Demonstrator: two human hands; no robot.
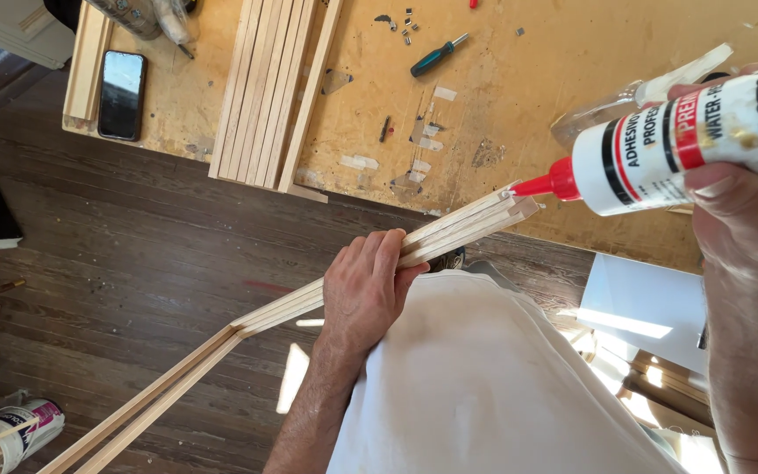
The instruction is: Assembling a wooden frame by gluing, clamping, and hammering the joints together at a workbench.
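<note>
**Inspector A:** State of the left hand (363, 290)?

**Inspector B:** Closed around a bundle of thin wooden strips (449, 230). The fingers wrap over the top of the bundle, the thumb is underneath. The bundle is held in the air in front of the person's white shirt (484, 377), off the counter (572, 105), slanting from lower left to upper right. Its far ends run down toward the dark wooden floor (133, 246).

**Inspector A:** And the right hand (739, 202)?

**Inspector B:** Gripping a white glue bottle (686, 145) laid nearly level. Its red nozzle (544, 184) points left and sits right at the upper end of the strips; I cannot tell whether it touches.

**Inspector A:** Anything else on the counter?

**Inspector B:** A stack of long wooden slats (269, 88) lies at its near edge, overhanging slightly. A dark phone (122, 94) rests to the left of the stack. A screwdriver with a teal handle (436, 55) lies further back, well apart from the hands, with small loose metal bits (407, 31) near it. Pieces of tape (423, 132) are stuck to the surface.

**Inspector A:** The floor?

**Inspector B:** A white tub (15, 430) stands at the lower left, a stick poking out of it.
</note>
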